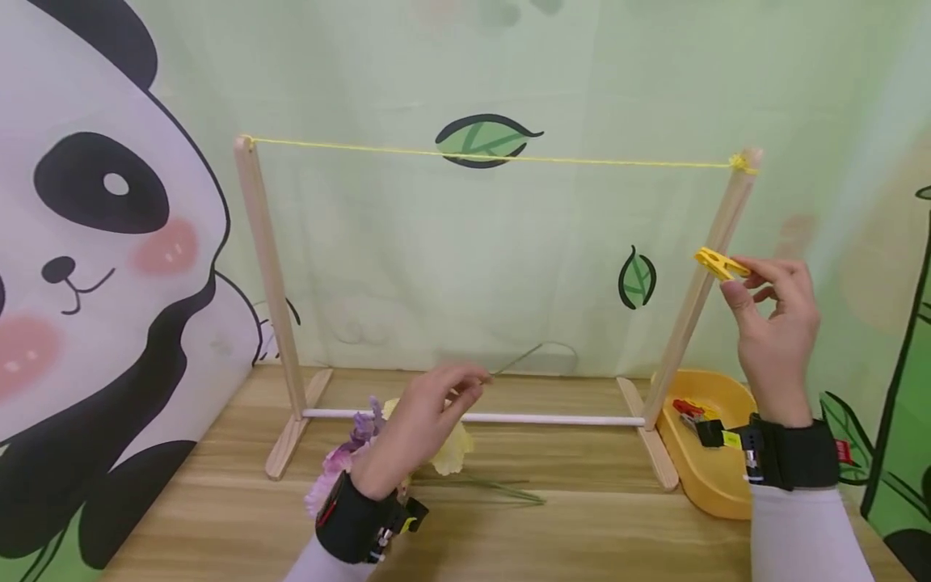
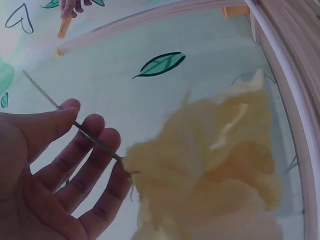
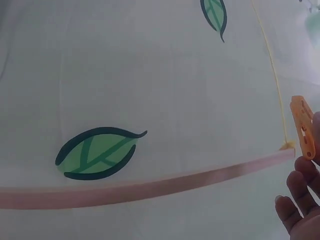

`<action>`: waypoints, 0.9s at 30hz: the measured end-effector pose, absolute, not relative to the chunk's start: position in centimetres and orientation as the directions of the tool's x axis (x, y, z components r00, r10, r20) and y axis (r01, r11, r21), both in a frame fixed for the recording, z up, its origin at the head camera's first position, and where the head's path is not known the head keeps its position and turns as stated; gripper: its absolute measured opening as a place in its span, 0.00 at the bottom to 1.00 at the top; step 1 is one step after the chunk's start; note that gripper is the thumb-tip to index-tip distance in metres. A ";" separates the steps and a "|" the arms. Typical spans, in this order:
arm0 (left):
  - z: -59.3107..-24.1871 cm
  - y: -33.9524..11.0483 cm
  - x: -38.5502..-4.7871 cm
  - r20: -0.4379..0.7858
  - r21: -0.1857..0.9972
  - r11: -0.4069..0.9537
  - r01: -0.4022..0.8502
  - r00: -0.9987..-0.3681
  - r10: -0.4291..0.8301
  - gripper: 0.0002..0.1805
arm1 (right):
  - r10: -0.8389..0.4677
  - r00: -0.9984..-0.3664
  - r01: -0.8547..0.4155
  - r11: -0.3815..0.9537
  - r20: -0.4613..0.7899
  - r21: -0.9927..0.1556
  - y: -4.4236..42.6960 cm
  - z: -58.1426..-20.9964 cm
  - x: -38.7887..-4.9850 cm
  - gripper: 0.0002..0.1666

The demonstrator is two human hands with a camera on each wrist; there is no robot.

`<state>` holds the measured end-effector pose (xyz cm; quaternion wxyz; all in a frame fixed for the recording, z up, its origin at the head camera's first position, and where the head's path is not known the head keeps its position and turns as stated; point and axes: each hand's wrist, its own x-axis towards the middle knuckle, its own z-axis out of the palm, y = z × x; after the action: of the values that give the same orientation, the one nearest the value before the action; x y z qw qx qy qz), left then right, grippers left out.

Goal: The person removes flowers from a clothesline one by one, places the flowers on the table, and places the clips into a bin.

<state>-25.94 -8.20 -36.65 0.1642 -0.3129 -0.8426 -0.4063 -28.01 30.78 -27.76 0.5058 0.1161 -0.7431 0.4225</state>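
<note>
My left hand (image 1: 429, 420) pinches the thin green stem of a yellow artificial flower (image 2: 210, 165) between thumb and fingers. The bloom (image 1: 452, 449) hangs on the little-finger side, partly behind that hand in the head view. To the right, my right hand (image 1: 780, 331) pinches a yellow clothespin (image 1: 716, 263) between thumb and fingertips. This clothespin (image 3: 302, 127) is held in front of the right post, lower than the yellow string (image 1: 494, 156) in the head view. Pink and purple flowers (image 1: 342, 469) lie on the table beside the left wrist, partly hidden by it.
A wooden frame with a left post (image 1: 269, 283), a right post (image 1: 691, 323) and a white bottom bar (image 1: 553, 419) stands on the table (image 1: 582, 541). A yellow tray (image 1: 716, 493) holding several clothespins (image 1: 694, 411) sits at the right. Behind hangs a panda-printed cloth (image 1: 364, 267).
</note>
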 end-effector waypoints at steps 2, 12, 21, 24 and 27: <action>-36.5 -8.4 -25.6 0.536 0.533 0.518 0.669 -0.740 0.405 0.13 | 0.283 -0.463 -0.584 0.615 0.840 -0.529 31.2 -28.4 -28.0 0.19; -36.0 -9.2 -24.7 0.530 0.320 0.682 0.657 -0.721 0.446 0.10 | 0.350 -0.457 -0.549 0.612 0.817 -0.569 32.4 -30.7 -27.0 0.18; -36.6 -8.6 -23.5 0.466 0.182 0.750 0.636 -0.727 0.503 0.07 | 0.302 -0.512 -0.475 0.681 0.804 -0.558 35.6 -33.3 -28.7 0.18; -37.0 -8.3 -23.1 0.387 0.147 0.758 0.636 -0.742 0.547 0.07 | 0.277 -0.553 -0.434 0.710 0.786 -0.555 36.7 -34.4 -29.3 0.18; -37.6 -8.0 -22.8 0.306 0.124 0.767 0.630 -0.759 0.574 0.09 | 0.245 -0.611 -0.368 0.754 0.753 -0.544 38.0 -35.7 -30.0 0.18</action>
<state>-22.77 -8.04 -37.61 0.1261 -0.3233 -0.9313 -0.1105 -29.99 37.96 -35.68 0.4395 0.0371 -0.8271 0.3485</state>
